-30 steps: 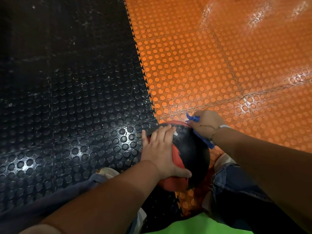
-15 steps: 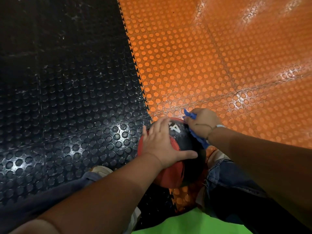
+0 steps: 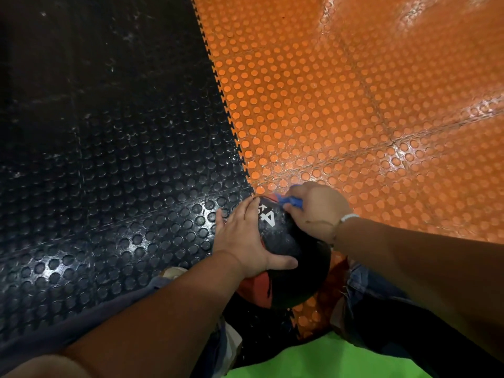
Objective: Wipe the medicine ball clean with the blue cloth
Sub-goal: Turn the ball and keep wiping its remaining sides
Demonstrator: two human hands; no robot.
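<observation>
Studded rubber flooring fills the view, with black tiles [image 3: 109, 186] on the left and glossy orange tiles [image 3: 354, 118] on the right. They join along a toothed seam that runs down toward the person.

The medicine ball [image 3: 294, 257] sits on the floor at the near end of that seam, low in the middle of the view and between the person's legs in blue jeans [image 3: 381, 304]. It is black with red patches, and a white "4" [image 3: 268, 215] is printed near its top.

The left hand [image 3: 242, 241] lies flat on the ball's left side. Its fingers are straight and spread toward the far edge, and the thumb reaches across the black surface. Its grip is apart, pressing on the ball rather than closing round anything.

The right hand [image 3: 317, 211] rests on the far upper right of the ball, and its grip is clamped on the blue cloth [image 3: 293, 201]. The curled fingers bunch the cloth against the ball just beside the "4", so only a small fold of blue shows at the fingertips. A white bracelet [image 3: 349, 217] circles the right wrist.

A bright green garment [image 3: 327, 358] shows at the bottom edge, and the pale toe of a shoe [image 3: 173, 272] peeks out beside the left forearm.
</observation>
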